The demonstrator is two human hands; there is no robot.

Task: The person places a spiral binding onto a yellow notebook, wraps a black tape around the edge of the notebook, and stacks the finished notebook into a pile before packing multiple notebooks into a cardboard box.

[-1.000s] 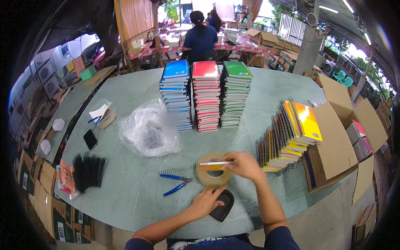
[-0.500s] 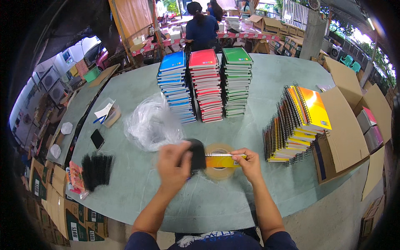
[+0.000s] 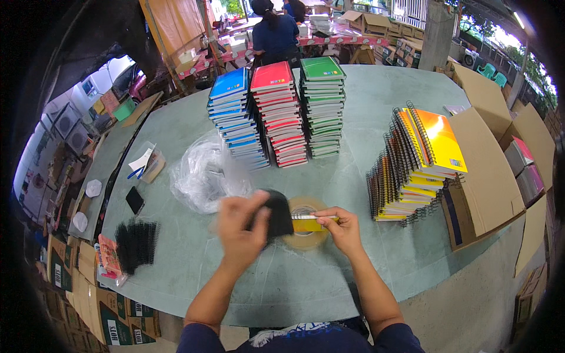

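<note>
My right hand [image 3: 342, 230] pinches a thin yellow-edged notebook [image 3: 304, 223] between thumb and fingers, its white page edges upward. At the notebook's left end is a dark, rounded black object [image 3: 278, 215], blurred. My left hand [image 3: 242, 228] is beside it with fingers spread and smeared by motion; whether it grips the black object I cannot tell. A wide roll of clear tan tape [image 3: 306, 240] lies flat beneath the notebook. Behind my left hand sits a crumpled heap of clear plastic bags [image 3: 203, 173].
Blue [image 3: 231, 85], red [image 3: 273, 76] and green [image 3: 322, 69] notebook stacks stand ahead. Yellow spiral notebooks [image 3: 438, 141] lean beside an open carton [image 3: 485, 182] at right. Black coils [image 3: 136, 244], a phone [image 3: 135, 200] and a small tub [image 3: 154, 166] lie left. A person [image 3: 275, 35] sits beyond.
The notebook in my right hand has shifted left, and less of its yellow edge shows. My left hand stays by the black object, still blurred. The whole view has shifted slightly.
</note>
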